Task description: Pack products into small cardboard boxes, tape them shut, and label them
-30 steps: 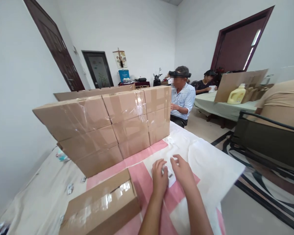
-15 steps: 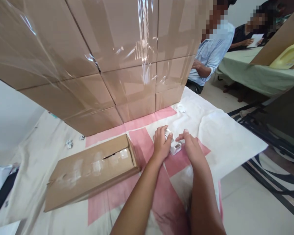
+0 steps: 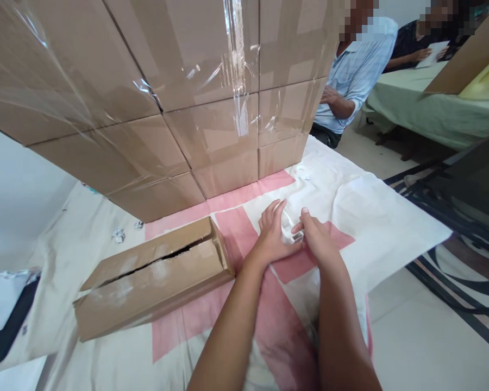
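Note:
My left hand (image 3: 272, 236) and my right hand (image 3: 315, 241) meet over a small white item (image 3: 288, 232) on the pink and white cloth (image 3: 350, 212). Both hands close their fingers around the small white item, which is mostly hidden between them. I cannot make out what it is. A long cardboard box (image 3: 155, 274) with a slit along its top lies just left of my left forearm.
A wall of taped cardboard boxes (image 3: 167, 92) stands close behind my hands. A seated person in a light blue shirt (image 3: 356, 70) is at the back right, another person beside a green-covered table (image 3: 432, 111). Paper scraps (image 3: 118, 234) lie on the cloth. A dark chair frame (image 3: 464, 184) stands right.
The camera dipped from the room down toward the cloth. My hands drew closer together around the white item, and the left fingers now stretch over it.

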The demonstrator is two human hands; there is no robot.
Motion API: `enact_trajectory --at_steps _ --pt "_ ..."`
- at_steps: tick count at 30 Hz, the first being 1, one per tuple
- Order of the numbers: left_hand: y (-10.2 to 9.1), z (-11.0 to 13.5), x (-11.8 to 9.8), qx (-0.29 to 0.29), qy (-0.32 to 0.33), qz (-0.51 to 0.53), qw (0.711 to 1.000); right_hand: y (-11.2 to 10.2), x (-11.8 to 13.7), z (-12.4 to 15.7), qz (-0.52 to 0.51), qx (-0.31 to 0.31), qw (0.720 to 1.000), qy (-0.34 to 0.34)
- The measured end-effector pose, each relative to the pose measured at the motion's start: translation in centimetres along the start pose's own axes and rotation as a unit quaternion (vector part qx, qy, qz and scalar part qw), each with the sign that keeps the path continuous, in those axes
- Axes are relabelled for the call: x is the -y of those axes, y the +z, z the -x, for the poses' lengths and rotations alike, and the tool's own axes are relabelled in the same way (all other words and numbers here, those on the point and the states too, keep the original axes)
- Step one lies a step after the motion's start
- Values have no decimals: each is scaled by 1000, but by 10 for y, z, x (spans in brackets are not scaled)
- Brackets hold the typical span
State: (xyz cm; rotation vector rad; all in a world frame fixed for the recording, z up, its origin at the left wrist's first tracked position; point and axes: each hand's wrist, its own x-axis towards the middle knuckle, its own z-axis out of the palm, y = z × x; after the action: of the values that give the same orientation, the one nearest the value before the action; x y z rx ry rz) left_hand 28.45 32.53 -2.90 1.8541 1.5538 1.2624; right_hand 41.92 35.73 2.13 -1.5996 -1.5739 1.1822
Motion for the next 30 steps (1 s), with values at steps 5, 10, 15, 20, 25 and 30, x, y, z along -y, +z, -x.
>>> enact_trajectory --at_steps 5,10,15,20,25,30 --pt "2 2 3 -98 36 35 994 10 -14 -4 -68 4 996 -56" --pt "2 3 1 -149 67 -17 986 16 -12 -1 -98 10 991 -91" --pt "0 4 0 -120 44 -85 988 12 -8 2 -131 19 986 -98" --pt "-1 3 1 -125 25 -80 989 10 -9 4 -52 -14 994 -92" --pt "0 -2 3 -179 -23 -62 982 5 -7 8 -33 7 996 -86" --pt "0 -4 5 -187 -52 -79 978 2 -8 8 -45 30 998 -43"
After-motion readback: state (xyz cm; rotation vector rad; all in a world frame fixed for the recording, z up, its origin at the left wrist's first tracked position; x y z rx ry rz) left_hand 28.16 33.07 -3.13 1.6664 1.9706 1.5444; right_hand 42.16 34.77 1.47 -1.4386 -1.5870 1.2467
